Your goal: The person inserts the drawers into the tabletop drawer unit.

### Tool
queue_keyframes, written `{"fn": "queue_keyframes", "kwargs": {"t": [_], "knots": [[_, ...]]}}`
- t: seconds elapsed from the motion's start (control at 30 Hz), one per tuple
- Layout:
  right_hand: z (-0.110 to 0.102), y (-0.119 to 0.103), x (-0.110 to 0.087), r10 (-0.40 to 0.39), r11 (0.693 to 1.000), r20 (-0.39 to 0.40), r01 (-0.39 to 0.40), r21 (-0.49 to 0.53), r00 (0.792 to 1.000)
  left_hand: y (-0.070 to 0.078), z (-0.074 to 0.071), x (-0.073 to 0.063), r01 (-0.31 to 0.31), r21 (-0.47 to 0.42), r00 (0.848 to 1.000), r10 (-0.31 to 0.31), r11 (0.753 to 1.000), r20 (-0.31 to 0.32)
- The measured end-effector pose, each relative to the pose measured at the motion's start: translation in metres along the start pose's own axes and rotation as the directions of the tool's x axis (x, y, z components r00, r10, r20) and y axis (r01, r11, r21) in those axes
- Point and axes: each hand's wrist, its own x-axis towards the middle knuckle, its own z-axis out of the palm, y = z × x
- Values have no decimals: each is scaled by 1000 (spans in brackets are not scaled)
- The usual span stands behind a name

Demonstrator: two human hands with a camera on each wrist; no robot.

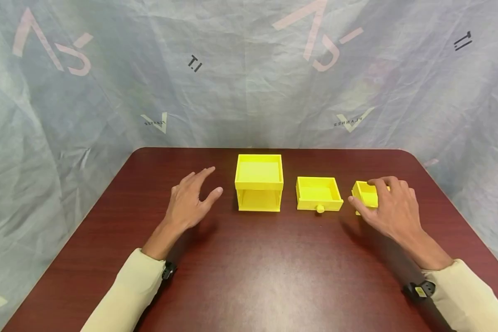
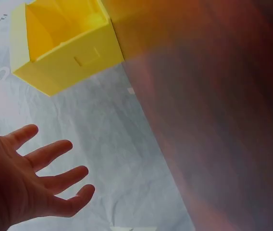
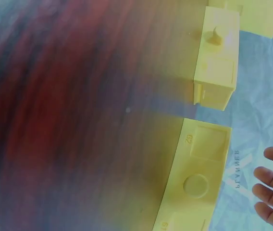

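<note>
My left hand (image 1: 188, 198) hovers over the table with fingers spread, holding nothing. To its right stands a yellow cabinet frame (image 1: 259, 186) with a shallow open top and a hollow front. The left wrist view shows this frame (image 2: 79, 67) beyond the spread fingers. A yellow drawer (image 1: 307, 205) with a round knob sits right of the frame. Over a second yellow drawer (image 1: 356, 193) at the far right, my right hand (image 1: 394, 210) hangs with loosely bent fingers and partly hides it. In the right wrist view, a gap separates those fingers from this drawer (image 3: 208, 166), whose face has a round disc.
Everything stands on a dark red-brown table (image 1: 257, 276) with rounded far corners. Behind it hangs a grey printed cloth (image 1: 232, 92), which also runs down both sides. Each wrist carries a dark strapped device below a cream sleeve (image 1: 128, 290).
</note>
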Motion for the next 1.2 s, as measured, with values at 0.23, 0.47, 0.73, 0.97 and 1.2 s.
{"fn": "queue_keyframes", "kwargs": {"t": [0.23,0.47,0.73,0.97,1.2], "knots": [[-1,-4,0,7,1000,13,-7,15,1000,5,8,9,1,-226,999,9,974,40],[-2,-12,0,17,1000,50,-17,0,999,12,23,28,86,-528,990,-14,845,139],[1,-20,0,34,999,81,-34,-3,996,16,38,39,194,-699,969,-24,689,246],[3,-27,3,28,1000,106,-27,-7,994,17,40,39,248,-754,954,-15,608,301],[4,-31,2,55,998,196,-56,-1,979,18,44,40,307,-762,926,5,571,377]]}}
